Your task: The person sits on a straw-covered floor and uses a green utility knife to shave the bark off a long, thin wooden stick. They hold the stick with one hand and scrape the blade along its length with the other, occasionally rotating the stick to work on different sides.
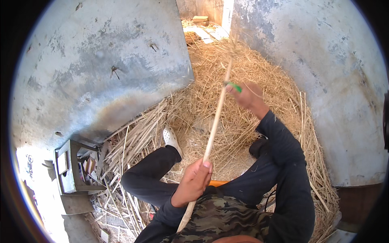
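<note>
A long, pale, peeled stalk slants from my lap up and away over the straw, its far end frayed and blurred. My left hand is wrapped round the stalk near its lower end, just above my camouflage-patterned lap. Farther up, my right hand is closed on a small tool with a green handle. The tool's working end meets the stalk, but its blade or edge is too small to make out. A thin strip curves over the right hand.
Loose straw-like shavings are heaped ahead between two grey, worn walls. Stripped stalks lie at the left, others along the right wall. A small wooden stool stands at the left. My white clog rests among the shavings.
</note>
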`<action>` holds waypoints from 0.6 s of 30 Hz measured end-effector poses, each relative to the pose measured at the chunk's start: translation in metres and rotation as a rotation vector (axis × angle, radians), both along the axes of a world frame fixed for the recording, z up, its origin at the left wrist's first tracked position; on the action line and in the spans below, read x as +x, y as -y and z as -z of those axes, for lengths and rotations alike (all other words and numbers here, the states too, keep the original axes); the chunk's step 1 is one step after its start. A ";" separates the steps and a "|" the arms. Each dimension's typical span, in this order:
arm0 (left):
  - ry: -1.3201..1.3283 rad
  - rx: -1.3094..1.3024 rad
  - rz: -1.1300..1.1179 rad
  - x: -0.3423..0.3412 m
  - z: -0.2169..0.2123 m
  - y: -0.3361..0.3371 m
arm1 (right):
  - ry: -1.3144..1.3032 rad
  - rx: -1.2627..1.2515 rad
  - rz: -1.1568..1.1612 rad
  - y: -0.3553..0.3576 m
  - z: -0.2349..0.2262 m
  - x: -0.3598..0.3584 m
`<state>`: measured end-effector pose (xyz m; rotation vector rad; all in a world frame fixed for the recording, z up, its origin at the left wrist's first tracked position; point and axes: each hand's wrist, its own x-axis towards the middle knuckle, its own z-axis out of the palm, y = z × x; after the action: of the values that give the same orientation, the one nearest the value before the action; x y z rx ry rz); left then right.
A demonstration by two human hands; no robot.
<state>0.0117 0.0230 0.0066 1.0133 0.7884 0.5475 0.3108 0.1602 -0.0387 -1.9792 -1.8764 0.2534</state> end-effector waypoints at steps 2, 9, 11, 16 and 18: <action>0.009 -0.035 0.015 -0.001 0.001 0.003 | 0.000 -0.022 0.016 0.003 0.001 0.001; 0.064 -0.065 -0.045 -0.002 0.006 0.001 | -0.074 0.192 -0.289 0.050 0.003 -0.049; 0.020 -0.060 -0.001 -0.004 -0.003 0.004 | -0.142 0.093 -0.117 0.026 -0.001 -0.028; 0.101 -0.072 -0.037 -0.004 0.015 -0.005 | -0.143 0.287 -0.392 0.054 0.016 -0.066; 0.193 -0.103 -0.071 -0.003 0.014 -0.011 | -0.046 0.321 -0.487 0.076 0.007 -0.081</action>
<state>0.0083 0.0340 -0.0070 0.8267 0.6757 0.6489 0.2295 0.0841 -0.0452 -1.2848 -2.1864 0.1185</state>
